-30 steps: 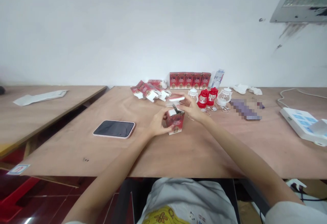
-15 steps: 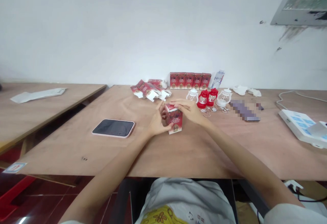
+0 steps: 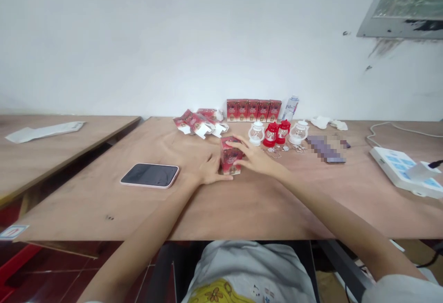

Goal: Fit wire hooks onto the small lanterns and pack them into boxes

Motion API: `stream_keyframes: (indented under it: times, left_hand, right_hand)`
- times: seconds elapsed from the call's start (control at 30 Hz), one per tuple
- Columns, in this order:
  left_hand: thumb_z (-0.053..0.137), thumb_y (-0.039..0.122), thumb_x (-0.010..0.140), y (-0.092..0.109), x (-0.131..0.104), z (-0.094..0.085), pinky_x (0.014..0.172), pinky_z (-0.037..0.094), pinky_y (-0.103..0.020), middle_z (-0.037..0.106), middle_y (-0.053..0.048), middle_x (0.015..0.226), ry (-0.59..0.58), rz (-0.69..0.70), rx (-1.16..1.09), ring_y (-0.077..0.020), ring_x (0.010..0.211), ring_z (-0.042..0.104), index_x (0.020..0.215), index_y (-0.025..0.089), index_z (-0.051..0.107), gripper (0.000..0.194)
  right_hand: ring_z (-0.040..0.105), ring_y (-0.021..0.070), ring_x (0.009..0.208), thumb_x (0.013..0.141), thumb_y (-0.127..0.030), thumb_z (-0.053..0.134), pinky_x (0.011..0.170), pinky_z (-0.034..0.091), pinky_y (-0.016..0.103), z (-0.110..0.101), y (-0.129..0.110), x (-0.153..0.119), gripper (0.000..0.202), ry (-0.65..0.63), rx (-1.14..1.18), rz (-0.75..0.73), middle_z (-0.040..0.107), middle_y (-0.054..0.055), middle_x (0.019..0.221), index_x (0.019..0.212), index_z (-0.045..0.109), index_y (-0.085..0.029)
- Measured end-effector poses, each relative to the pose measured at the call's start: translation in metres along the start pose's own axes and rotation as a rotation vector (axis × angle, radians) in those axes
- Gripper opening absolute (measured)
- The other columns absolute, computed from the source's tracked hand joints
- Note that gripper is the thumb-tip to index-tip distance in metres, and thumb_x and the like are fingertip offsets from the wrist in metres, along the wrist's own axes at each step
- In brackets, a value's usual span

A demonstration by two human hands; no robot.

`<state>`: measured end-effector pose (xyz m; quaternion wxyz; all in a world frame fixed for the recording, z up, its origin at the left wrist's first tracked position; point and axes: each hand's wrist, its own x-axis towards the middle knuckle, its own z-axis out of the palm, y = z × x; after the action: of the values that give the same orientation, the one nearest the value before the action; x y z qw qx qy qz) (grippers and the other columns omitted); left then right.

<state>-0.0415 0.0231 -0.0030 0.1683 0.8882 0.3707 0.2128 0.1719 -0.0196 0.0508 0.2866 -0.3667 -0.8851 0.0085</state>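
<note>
A red printed box [image 3: 230,159] stands upright on the table, its top closed. My right hand [image 3: 254,155] holds it, with fingers over the top and the thumb at its front right. Beside the box's left side is my left hand [image 3: 210,170], its fingers apart and its thumb stretched out below the box's front. Behind, several red boxes [image 3: 253,110] stand in a row against the wall. Flat, unfolded red boxes [image 3: 199,122] lie in a pile to their left. White [image 3: 256,133] and red mini lanterns [image 3: 270,134] stand right of my hands.
A phone [image 3: 150,175] lies to the left on the wooden table [image 3: 138,215]. At the right are a pixelated flat object [image 3: 325,148], a white power strip [image 3: 406,170] and its cable. A bottle [image 3: 291,108] and crumpled tissues [image 3: 320,122] are at the back.
The box's top flap has gone down and now looks closed. My left hand's fingers have opened away from the box, while my right hand has come round its top and right side.
</note>
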Motion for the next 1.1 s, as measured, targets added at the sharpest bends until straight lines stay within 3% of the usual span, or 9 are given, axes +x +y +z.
stream_keyframes:
  times: [0.13,0.23,0.33,0.47,0.63,0.73,0.83,0.97,1.1]
  left_hand:
    - [0.047,0.071,0.073,-0.003,0.001,0.007,0.110,0.017,-0.057,0.032,-0.024,0.145,-0.040,-0.108,0.217,-0.0379,0.136,0.025,0.138,0.007,0.032,0.092]
    - [0.039,0.073,0.076,-0.006,0.001,0.013,0.112,0.011,-0.053,0.019,-0.025,0.149,-0.088,-0.154,0.300,-0.0357,0.140,0.011,0.140,0.002,0.028,0.096]
    - [0.035,0.073,0.077,-0.006,0.000,0.014,0.113,0.009,-0.051,0.017,-0.024,0.150,-0.124,-0.164,0.312,-0.0331,0.141,0.010,0.142,0.004,0.024,0.096]
    - [0.033,0.073,0.078,-0.005,0.000,0.012,0.112,0.008,-0.052,0.016,-0.023,0.150,-0.130,-0.146,0.299,-0.0333,0.141,0.010,0.143,0.005,0.023,0.095]
    - [0.032,0.073,0.079,-0.006,-0.001,0.011,0.111,0.011,-0.054,0.018,-0.023,0.149,-0.115,-0.129,0.305,-0.0345,0.140,0.013,0.143,0.006,0.023,0.093]
    - [0.030,0.073,0.079,-0.006,-0.001,0.012,0.111,0.011,-0.054,0.017,-0.023,0.150,-0.125,-0.139,0.324,-0.0347,0.140,0.013,0.142,0.003,0.024,0.094]
    - [0.032,0.071,0.080,-0.005,0.000,0.013,0.112,0.011,-0.054,0.018,-0.023,0.150,-0.114,-0.148,0.339,-0.0349,0.140,0.013,0.142,0.004,0.025,0.091]
    - [0.034,0.069,0.081,-0.005,0.004,0.016,0.111,0.010,-0.055,0.020,-0.023,0.149,-0.112,-0.160,0.327,-0.0354,0.140,0.012,0.142,0.005,0.026,0.089]
    - [0.033,0.068,0.081,-0.006,0.006,0.019,0.110,0.011,-0.057,0.022,-0.024,0.148,-0.081,-0.154,0.295,-0.0359,0.140,0.013,0.141,0.005,0.026,0.087]
  right_hand:
    - [0.047,0.0276,0.123,0.079,-0.007,0.051,0.091,0.049,0.044,0.011,0.025,0.028,0.058,0.065,-0.099,0.071,0.035,0.014,0.142,0.134,0.037,-0.022]
    - [0.054,0.0279,0.113,0.076,-0.003,0.049,0.085,0.051,0.040,0.014,0.050,0.055,0.059,0.030,-0.325,0.290,0.038,0.017,0.136,0.132,0.037,-0.017]
    - [0.062,0.0296,0.098,0.079,-0.004,0.046,0.077,0.052,0.041,0.014,0.071,0.083,0.057,-0.017,-0.474,0.427,0.040,0.022,0.134,0.134,0.036,-0.017]
    - [0.064,0.0300,0.096,0.081,-0.001,0.038,0.076,0.051,0.042,0.019,0.094,0.118,0.058,-0.022,-0.520,0.494,0.044,0.026,0.132,0.137,0.033,-0.015]
    - [0.062,0.0270,0.100,0.077,-0.001,0.039,0.078,0.051,0.037,0.036,0.109,0.147,0.068,-0.014,-0.557,0.535,0.025,0.028,0.146,0.142,0.024,-0.011]
    - [0.051,0.0311,0.117,0.079,-0.009,0.042,0.087,0.046,0.040,0.035,0.108,0.153,0.068,0.025,-0.567,0.526,0.018,0.029,0.149,0.143,0.019,-0.003]
    - [0.049,0.0335,0.118,0.085,-0.017,0.036,0.091,0.041,0.044,0.017,0.102,0.148,0.059,0.045,-0.640,0.475,0.026,0.030,0.145,0.140,0.024,0.002]
    - [0.051,0.0380,0.112,0.088,-0.031,0.040,0.088,0.038,0.049,-0.016,0.100,0.130,0.049,-0.129,-0.774,0.446,0.055,0.030,0.120,0.123,0.049,0.001]
    - [0.060,0.0346,0.096,0.081,-0.036,0.055,0.078,0.041,0.043,-0.022,0.099,0.104,0.034,-0.302,-0.737,0.500,0.068,0.024,0.096,0.093,0.068,-0.007]
